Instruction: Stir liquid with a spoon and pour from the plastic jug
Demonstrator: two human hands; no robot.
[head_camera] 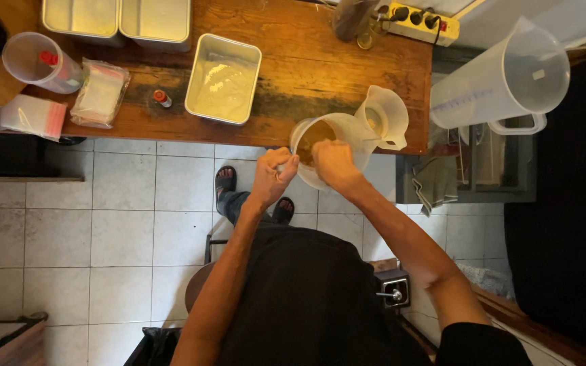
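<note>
We see a translucent white jug of brown liquid, a dark-stained brown wooden worktop, silvery metal trays, and a pale grey tiled floor.

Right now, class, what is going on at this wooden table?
A person stands at the wooden table, both hands at a translucent plastic jug holding brownish liquid at the table's near edge. The left hand is closed by the jug's rim, its grip on something too small to tell; the right hand rests over the rim. A smaller jug stands just behind, and a metal tray sits further left.
</note>
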